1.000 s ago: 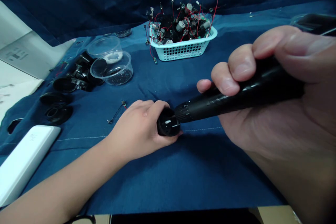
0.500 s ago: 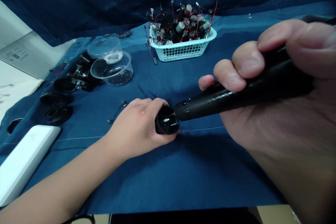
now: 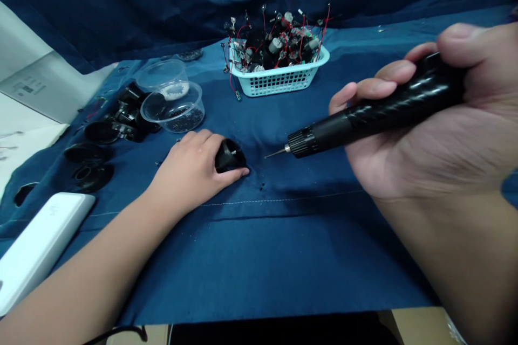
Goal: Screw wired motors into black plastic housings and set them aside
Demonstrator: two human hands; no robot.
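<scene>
Now lifted clear, electric screwdriver [image 3: 388, 108] in curled right fingers [image 3: 384, 83], left fingers [image 3: 198, 140] cupping black cap [image 3: 230, 156]

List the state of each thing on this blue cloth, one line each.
Right hand: gripping the screwdriver
Black electric screwdriver: held, tip pointing left, touching nothing
Left hand: cupped on the black part
Black round plastic part: tilted, on the cloth under the fingers
Front clear plastic tub: uncovered, holding small black pieces
Light-blue basket: heaped with wired components
White slab: lying flat
</scene>
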